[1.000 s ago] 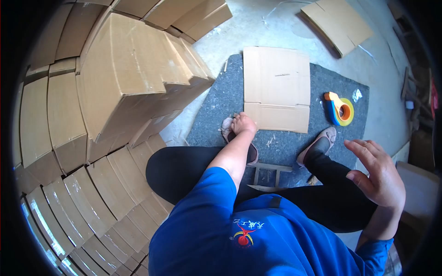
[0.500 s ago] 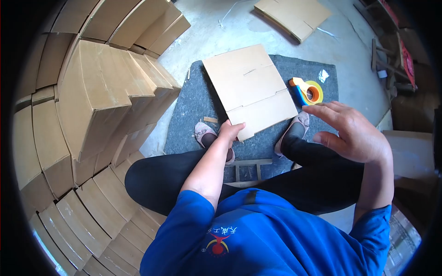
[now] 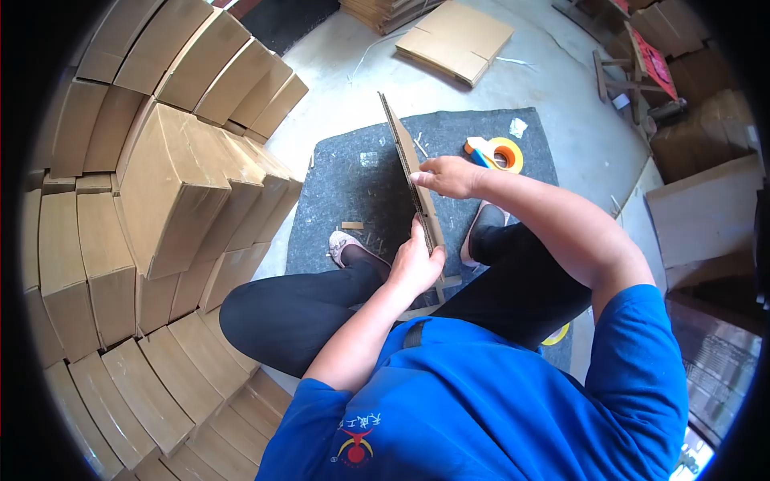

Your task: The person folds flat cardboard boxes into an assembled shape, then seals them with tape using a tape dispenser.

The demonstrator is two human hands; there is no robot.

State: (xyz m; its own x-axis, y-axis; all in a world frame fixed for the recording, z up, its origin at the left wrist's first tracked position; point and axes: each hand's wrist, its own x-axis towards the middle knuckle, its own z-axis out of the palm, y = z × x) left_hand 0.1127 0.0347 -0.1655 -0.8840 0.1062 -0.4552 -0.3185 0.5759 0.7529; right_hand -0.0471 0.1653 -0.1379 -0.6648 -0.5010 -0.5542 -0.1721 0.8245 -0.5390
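Observation:
A flattened cardboard box (image 3: 404,143) stands on edge between my feet, its thin layered edge turned up toward me. My left hand (image 3: 415,263) is closed around its near end, with the thumb on the right face. Around the middle of its upper edge, my right hand (image 3: 451,176) pinches the cardboard with fingertips and thumb. A tape dispenser (image 3: 480,152) with an orange-yellow roll lies on the dark mat (image 3: 341,172), just beyond my right hand.
Cardboard boxes (image 3: 172,212) are stacked high along my left. More flat cardboard (image 3: 457,36) lies on the floor ahead. A wooden stool (image 3: 613,76) with something red stands at the far right. Small scraps (image 3: 353,225) dot the mat, and a pale panel (image 3: 698,210) leans at right.
The cardboard has turned from lying face up to standing on edge. My right hand has come left and down from the air onto its edge. My left hand keeps the near end.

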